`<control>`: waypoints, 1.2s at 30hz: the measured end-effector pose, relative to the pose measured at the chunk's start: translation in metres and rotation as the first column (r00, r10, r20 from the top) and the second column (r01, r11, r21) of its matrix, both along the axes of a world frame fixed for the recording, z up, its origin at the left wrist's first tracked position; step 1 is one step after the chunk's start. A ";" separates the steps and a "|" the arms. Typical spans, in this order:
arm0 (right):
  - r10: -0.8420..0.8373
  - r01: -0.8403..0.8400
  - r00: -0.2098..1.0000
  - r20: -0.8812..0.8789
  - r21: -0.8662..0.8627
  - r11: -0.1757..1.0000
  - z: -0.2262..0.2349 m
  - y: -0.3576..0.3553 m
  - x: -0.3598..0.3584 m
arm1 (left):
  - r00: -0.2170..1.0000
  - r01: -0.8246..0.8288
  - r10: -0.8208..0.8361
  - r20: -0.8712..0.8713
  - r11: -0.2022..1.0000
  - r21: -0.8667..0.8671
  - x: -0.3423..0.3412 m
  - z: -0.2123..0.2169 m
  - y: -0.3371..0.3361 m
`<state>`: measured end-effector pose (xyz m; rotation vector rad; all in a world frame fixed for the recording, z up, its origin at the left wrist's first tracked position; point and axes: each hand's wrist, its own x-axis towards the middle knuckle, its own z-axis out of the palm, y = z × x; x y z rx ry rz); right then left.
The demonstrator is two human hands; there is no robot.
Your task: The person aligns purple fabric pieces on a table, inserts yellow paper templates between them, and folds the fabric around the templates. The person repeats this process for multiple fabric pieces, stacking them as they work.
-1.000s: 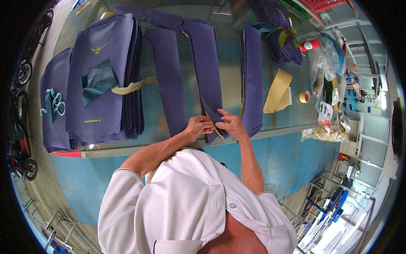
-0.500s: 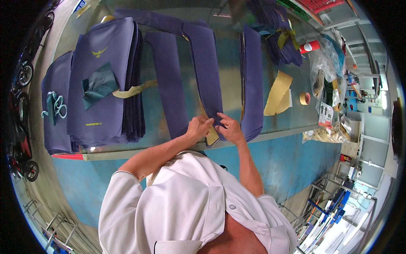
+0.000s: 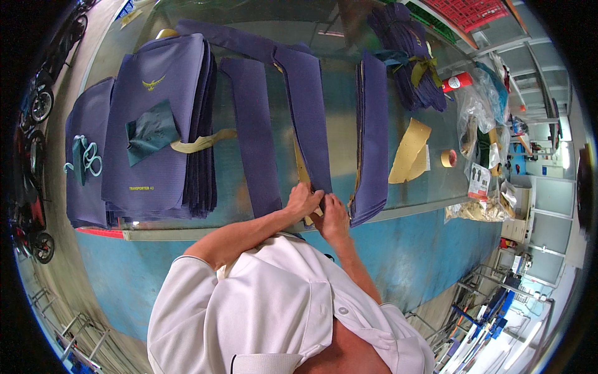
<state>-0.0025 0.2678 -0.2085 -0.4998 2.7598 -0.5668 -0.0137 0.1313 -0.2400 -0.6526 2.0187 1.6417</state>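
On the glossy grey-green surface (image 3: 342,124), our left hand (image 3: 304,201) is pinching the middle long purple fabric strip (image 3: 306,112) at six o'clock; our right hand (image 3: 334,219) is hiding its grip. We're expecting light, floppy handling, edges suiting best.

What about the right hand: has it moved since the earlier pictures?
Yes. The right hand has moved down in the view, nearer to the table's front edge.

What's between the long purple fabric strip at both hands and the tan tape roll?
Head view: a stack of purple fabric strips, then an irregular tan sheet with a white piece at its edge.
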 end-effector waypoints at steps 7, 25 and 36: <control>-0.087 0.088 0.989 0.122 0.001 0.996 0.025 0.009 -0.022 | 0.925 -0.374 0.370 0.083 0.853 0.364 -0.024 -0.021 0.004; 0.046 -0.068 0.985 -0.164 -0.134 0.989 0.093 -0.013 -0.001 | 0.835 -0.499 0.465 0.295 0.413 0.762 -0.155 -0.065 -0.085; -0.093 0.213 0.932 0.350 -0.319 0.924 0.077 -0.041 0.007 | 0.862 -0.281 0.439 0.253 -0.003 0.960 -0.128 -0.062 -0.091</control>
